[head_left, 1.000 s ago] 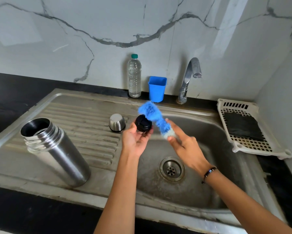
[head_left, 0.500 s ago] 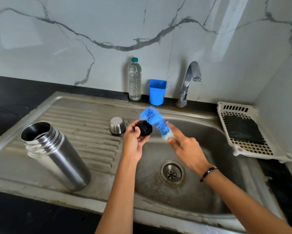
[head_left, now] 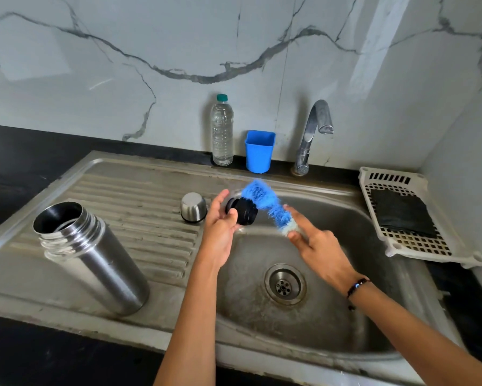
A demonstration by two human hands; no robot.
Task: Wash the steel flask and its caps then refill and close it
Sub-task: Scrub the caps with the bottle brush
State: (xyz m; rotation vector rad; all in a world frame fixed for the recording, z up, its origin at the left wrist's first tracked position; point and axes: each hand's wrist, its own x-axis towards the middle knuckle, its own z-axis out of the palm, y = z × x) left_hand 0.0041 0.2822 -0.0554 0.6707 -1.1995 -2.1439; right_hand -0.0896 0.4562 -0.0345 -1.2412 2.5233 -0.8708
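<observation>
The black inner cap (head_left: 241, 211) sits pinched in your left hand (head_left: 220, 227) over the sink basin (head_left: 331, 316); your right hand (head_left: 318, 246) grips the blue brush (head_left: 265, 201) touching it. The flask (head_left: 89, 257) stands open on the drainboard, well left of both hands.

We see the fluffy blue brush (head_left: 265, 203) smeared by motion blur, its handle hidden inside the right hand (head_left: 322, 246). The left hand (head_left: 220, 221) covers part of the black plastic inner cap (head_left: 242, 211). Both forearms run off the bottom edge. What lies inside the open steel flask (head_left: 89, 254) is too dark to tell.
</observation>
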